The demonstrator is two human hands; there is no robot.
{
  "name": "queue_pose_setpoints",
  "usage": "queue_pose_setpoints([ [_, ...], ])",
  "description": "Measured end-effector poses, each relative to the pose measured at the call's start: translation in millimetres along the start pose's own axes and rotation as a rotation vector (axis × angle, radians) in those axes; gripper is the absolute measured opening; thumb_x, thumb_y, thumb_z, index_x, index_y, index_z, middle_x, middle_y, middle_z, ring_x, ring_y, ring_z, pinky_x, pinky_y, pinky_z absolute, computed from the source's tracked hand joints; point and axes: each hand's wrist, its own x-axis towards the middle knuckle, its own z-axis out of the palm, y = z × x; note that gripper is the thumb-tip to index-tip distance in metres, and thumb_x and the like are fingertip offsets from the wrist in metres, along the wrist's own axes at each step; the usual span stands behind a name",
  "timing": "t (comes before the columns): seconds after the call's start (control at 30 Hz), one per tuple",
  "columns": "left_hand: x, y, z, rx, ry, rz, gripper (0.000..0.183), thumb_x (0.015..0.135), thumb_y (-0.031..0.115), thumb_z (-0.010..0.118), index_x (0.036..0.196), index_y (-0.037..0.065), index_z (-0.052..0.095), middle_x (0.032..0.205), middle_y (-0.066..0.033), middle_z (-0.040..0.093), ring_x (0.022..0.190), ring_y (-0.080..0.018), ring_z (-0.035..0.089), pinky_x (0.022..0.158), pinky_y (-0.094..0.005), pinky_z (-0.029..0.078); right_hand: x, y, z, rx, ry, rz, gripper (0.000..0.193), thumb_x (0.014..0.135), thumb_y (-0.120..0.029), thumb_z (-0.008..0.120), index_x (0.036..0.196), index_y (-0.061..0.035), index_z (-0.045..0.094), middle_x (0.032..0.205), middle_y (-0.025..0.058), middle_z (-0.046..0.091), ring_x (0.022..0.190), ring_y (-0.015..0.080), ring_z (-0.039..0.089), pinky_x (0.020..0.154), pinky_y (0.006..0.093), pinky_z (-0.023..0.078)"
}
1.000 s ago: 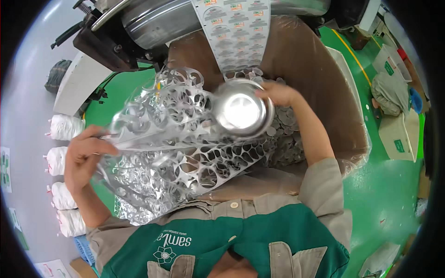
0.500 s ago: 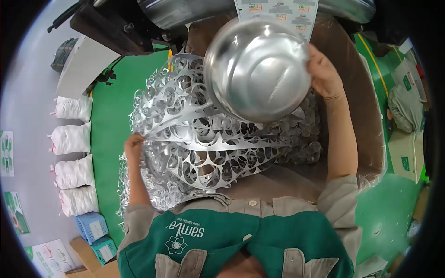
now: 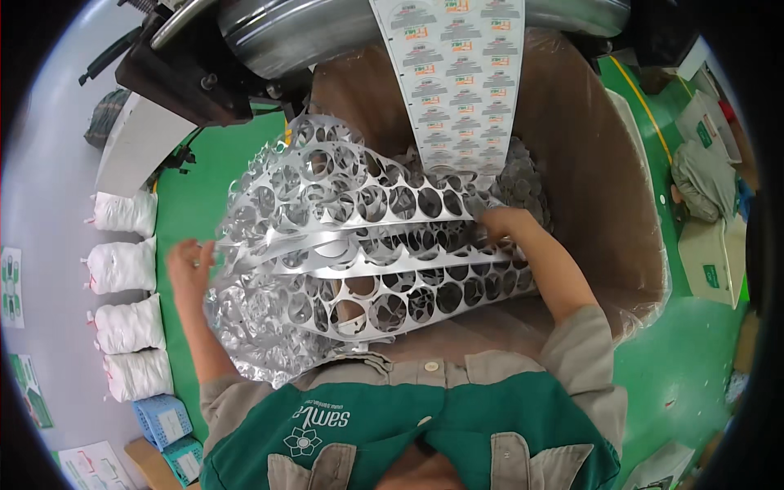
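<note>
A heap of silvery scrap foil, punched through with rows of round holes (image 3: 404, 306), spreads in front of my body. At its left edge is my left hand (image 3: 191, 265), its fingers apart and slightly curled, with nothing in them. My right hand (image 3: 504, 226) is down in the right part of the heap, fingers bent round the edge of a punched foil strip (image 3: 400, 200); its fingertips are partly hidden and blurred. Loose round foil discs (image 3: 523, 184) lie beyond that hand. The metal bowl is out of view.
A brown plastic-lined bin (image 3: 604, 220) surrounds the right side of the heap. A printed foil web (image 3: 457, 90) hangs from a metal roller (image 3: 327, 28) into it. White sacks (image 3: 124, 267) line the left floor; baskets (image 3: 162, 418) stand nearer. Boxes (image 3: 710, 253) stand at right.
The metal bowl has left my right hand and the view. That hand has come down and nearer, onto the foil. My left hand has let go of the foil and moved left.
</note>
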Motion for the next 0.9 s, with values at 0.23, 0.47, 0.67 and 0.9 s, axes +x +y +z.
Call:
queue_pose_setpoints([
  [0.23, 20.7, 195.5, -52.8, -0.227, -0.115, 0.691, 0.026, 0.063, 0.019, 0.076, 0.075, 0.004, 0.058, 0.102, -0.0100, 0.057, 0.114, -0.0354, 0.044, 0.089, -0.0438, 0.038, -150.5, -66.4, -155.9, 1.174, 0.507, -0.650, 0.061, 0.068, -0.025, 0.073, 0.117, 0.0015, 0.049, 0.108, 0.0105, 0.059, 0.096, 0.0195, 0.058, 0.081, 0.0314, 0.048],
  [0.47, 35.0, 222.4, 56.9, 0.122, -0.639, 1.008, 0.072, 0.062, 0.038, 0.074, 0.125, 0.016, 0.047, 0.115, -0.0089, 0.054, 0.117, -0.0300, 0.044, 0.103, -0.0595, 0.015, -24.2, 83.0, -14.3, 1.437, 0.850, 0.333, 0.058, 0.081, -0.037, 0.063, 0.125, -0.0028, 0.044, 0.113, 0.0082, 0.056, 0.108, 0.0192, 0.050, 0.082, 0.0361, 0.046],
  [0.67, 58.0, 239.8, 66.5, 0.004, -0.638, 1.004, 0.034, 0.079, 0.013, 0.060, 0.113, 0.013, 0.056, 0.096, -0.0144, 0.062, 0.085, -0.0276, 0.060, 0.093, -0.0445, 0.039, -16.4, 39.1, 6.1, 0.128, 0.303, 0.393, 0.054, 0.070, -0.038, 0.067, 0.107, -0.0009, 0.058, 0.111, 0.0191, 0.058, 0.102, 0.0331, 0.056, 0.086, 0.0419, 0.045],
  [0.9, 54.7, 282.7, -40.0, -1.547, -0.280, 0.397, 0.028, 0.082, 0.008, 0.058, 0.110, 0.006, 0.054, 0.096, -0.0094, 0.060, 0.081, -0.0106, 0.057, 0.066, -0.0243, 0.043, -69.6, -4.9, -93.0, 0.095, 0.447, 0.251, 0.046, 0.064, -0.025, 0.067, 0.103, -0.0027, 0.056, 0.105, 0.0193, 0.060, 0.097, 0.0342, 0.058, 0.080, 0.0450, 0.046],
])
